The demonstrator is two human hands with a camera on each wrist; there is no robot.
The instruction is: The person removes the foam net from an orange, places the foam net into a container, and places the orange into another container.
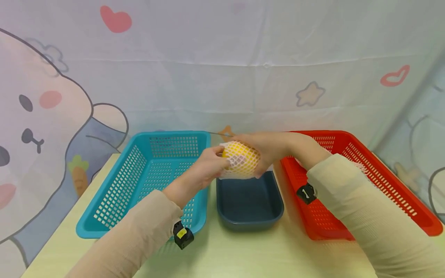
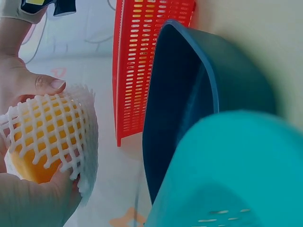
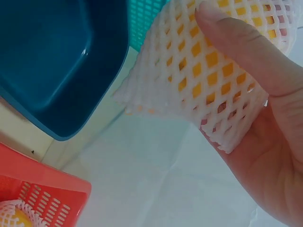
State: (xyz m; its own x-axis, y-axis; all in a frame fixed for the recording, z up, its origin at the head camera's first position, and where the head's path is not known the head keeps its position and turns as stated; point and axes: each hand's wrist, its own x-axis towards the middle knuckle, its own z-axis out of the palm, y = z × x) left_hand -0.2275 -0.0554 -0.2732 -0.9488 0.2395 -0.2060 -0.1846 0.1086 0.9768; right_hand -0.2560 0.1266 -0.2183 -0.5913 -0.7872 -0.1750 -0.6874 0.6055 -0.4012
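Between both hands, above the dark blue tub (image 1: 250, 226), is a yellow-orange fruit (image 1: 241, 158) in a white foam net sleeve (image 2: 52, 127). My left hand (image 1: 210, 166) pinches its left side, thumb and fingers at the net's edge, where bare fruit shows in the left wrist view. From the other side my right hand (image 1: 267, 150) grips the sleeved fruit. The right wrist view has the right thumb (image 3: 241, 42) pressed on the mesh, whose loose end spreads out past the fruit. Part of the fruit is hidden by the hands and net.
A turquoise basket (image 1: 81, 229) stands left of the tub, a red basket (image 1: 431, 227) right of it. Inside the red basket lies another net-wrapped yellow fruit (image 3: 19, 217). A printed cloth (image 1: 208, 77) hangs behind the pale table (image 1: 243, 255).
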